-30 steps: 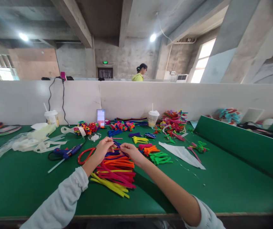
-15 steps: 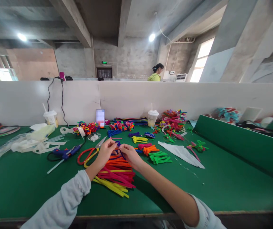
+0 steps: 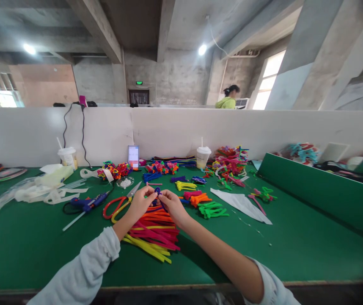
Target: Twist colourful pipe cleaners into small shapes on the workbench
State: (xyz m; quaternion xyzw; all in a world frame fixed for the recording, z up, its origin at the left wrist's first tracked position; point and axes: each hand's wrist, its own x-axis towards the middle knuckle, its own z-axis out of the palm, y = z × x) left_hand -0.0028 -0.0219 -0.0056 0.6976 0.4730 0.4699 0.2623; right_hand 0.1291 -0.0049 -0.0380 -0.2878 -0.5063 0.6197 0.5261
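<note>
Between my fingertips is a purple pipe cleaner (image 3: 158,191), bent into a small loop. My left hand (image 3: 141,202) pinches it from the left, and my right hand (image 3: 172,205) pinches it from the right. Both hands are closed, and part of the pipe cleaner is hidden behind the fingers. Below them lies a spread of loose pipe cleaners (image 3: 156,231) in orange, pink and yellow. Red and yellow-handled scissors (image 3: 118,207) rest just left of my left hand. Right of my right hand are bent bundles in orange (image 3: 200,199) and green (image 3: 213,209).
A blue glue gun (image 3: 88,204) and clear plastic wrapping (image 3: 35,188) lie on the left. Along the white partition (image 3: 248,129) stand a phone (image 3: 133,156), two lidded cups and heaps of colourful pieces. A white sheet (image 3: 241,205) and a green divider (image 3: 321,195) are to the right.
My fingers have shifted slightly around the purple pipe cleaner, whose loop now stands a little clearer between them. Behind the partition, a person in yellow-green has moved to the right.
</note>
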